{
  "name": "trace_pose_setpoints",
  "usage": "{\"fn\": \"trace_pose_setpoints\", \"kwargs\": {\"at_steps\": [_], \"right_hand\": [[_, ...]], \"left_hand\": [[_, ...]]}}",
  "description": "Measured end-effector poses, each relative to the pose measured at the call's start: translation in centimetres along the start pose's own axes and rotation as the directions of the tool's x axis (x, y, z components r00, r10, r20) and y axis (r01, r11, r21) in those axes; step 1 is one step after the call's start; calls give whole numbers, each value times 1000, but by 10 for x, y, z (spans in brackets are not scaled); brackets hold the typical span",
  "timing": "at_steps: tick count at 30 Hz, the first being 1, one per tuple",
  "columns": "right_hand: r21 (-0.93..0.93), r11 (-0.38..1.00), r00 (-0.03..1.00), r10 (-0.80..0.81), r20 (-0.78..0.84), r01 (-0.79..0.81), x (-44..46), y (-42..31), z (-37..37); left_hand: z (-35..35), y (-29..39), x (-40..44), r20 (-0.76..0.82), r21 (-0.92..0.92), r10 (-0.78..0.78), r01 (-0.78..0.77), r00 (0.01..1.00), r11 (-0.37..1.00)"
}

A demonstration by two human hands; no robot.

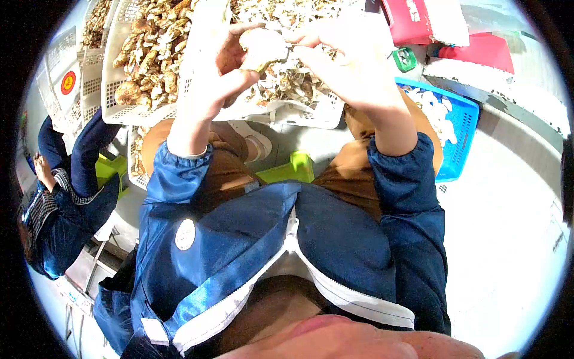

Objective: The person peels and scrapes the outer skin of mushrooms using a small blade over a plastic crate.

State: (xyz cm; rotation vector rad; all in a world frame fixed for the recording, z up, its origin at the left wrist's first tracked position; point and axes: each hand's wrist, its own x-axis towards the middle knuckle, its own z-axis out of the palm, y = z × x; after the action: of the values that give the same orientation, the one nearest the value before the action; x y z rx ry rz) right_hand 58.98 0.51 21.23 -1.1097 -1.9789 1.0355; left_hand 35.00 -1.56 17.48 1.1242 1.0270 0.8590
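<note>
My left hand (232, 63) is closed around a pale mushroom (263, 48), its thumb low on the stem side. From the other side my right hand (314, 48) meets it with fingers pinched on a thin dark tool (290, 49), like a small blade, mostly hidden by the fingers and glare. Both hands are above a white perforated basket (326, 116) holding thin mushroom trimmings (287, 87). To the left, brown whole mushrooms (152, 60) fill another white basket (107, 90).
By my right knee is a blue basket (463, 131) with white pieces inside. Red containers (409, 21) and a small green box (405, 58) lie at upper right. A light-green object (293, 169) is between my legs. Another person (78, 203) in dark blue sits at left.
</note>
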Motion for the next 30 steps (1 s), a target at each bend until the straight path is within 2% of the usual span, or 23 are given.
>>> {"fn": "trace_pose_setpoints", "kwargs": {"at_steps": [4, 7, 10, 11, 12, 13, 14, 16, 17, 18, 19, 20, 21, 22, 23, 26, 27, 30], "right_hand": [[28, 1000, 989, 19, -147, -15, 1, 4, -2], [28, 989, 969, 150, -195, -147, 1, -1, -10], [-40, 999, 991, -24, -135, 19, 3, -3, -9], [-61, 992, 992, -112, -60, 109, 7, -3, -11], [-68, 992, 990, -110, -93, 104, 5, -3, -9], [-77, 992, 986, -111, -122, 102, 5, -5, -6], [-87, 991, 982, -116, -150, 103, 5, -5, -3], [-107, 988, 975, -132, -181, 114, 4, -1, 4], [-108, 987, 968, -143, -208, 122, 4, -1, 9], [-108, 986, 961, -150, -234, 127, 4, -2, 15], [-70, 987, 948, -159, -277, 145, 4, -2, 20], [-115, 985, 951, -155, -269, 128, 4, 0, 24], [-161, 980, 953, -153, -261, 113, 3, 4, 28], [-207, 973, 956, -150, -254, 98, 2, 8, 33], [-119, 987, 953, -137, -270, 108, 2, 12, 38], [-132, 972, 929, -225, -293, 194, 5, 16, 47], [-195, 962, 924, -243, -296, 190, 7, 11, 47], [-127, 978, 925, -196, -324, 163, 9, 7, 49]], "left_hand": [[-7, 1, -1, 98, -90, -22, 31, 995, 995], [-8, 0, -6, 88, -307, -40, 65, 995, 950], [-13, -10, -6, 102, -468, -35, 79, 994, 880], [-15, -16, -3, 132, -530, -36, 102, 991, 842], [-16, -18, 0, 165, -588, -35, 127, 986, 799], [-10, -13, -1, 71, -644, -108, 128, 992, 754], [-12, -17, 2, 105, -713, -105, 149, 989, 685], [-1, -22, 7, -9, -789, -185, 107, 983, 605], [0, -28, 8, 83, -851, -156, 152, 984, 503], [5, -27, 7, 100, -875, -138, 154, 985, 459], [2, -36, 5, 88, -857, -165, 159, 982, 491], [-1, -45, 5, 73, -837, -188, 163, 979, 523], [9, -38, 4, 55, -869, -156, 124, 986, 479], [12, -36, 2, 68, -858, -134, 126, 989, 499], [18, -30, 2, 42, -859, -153, 114, 987, 498], [27, -24, 1, 1, -878, -177, 85, 984, 471], [26, -26, -1, -7, -885, -180, 78, 984, 459], [19, -35, -3, -16, -874, -153, 61, 988, 482]]}}
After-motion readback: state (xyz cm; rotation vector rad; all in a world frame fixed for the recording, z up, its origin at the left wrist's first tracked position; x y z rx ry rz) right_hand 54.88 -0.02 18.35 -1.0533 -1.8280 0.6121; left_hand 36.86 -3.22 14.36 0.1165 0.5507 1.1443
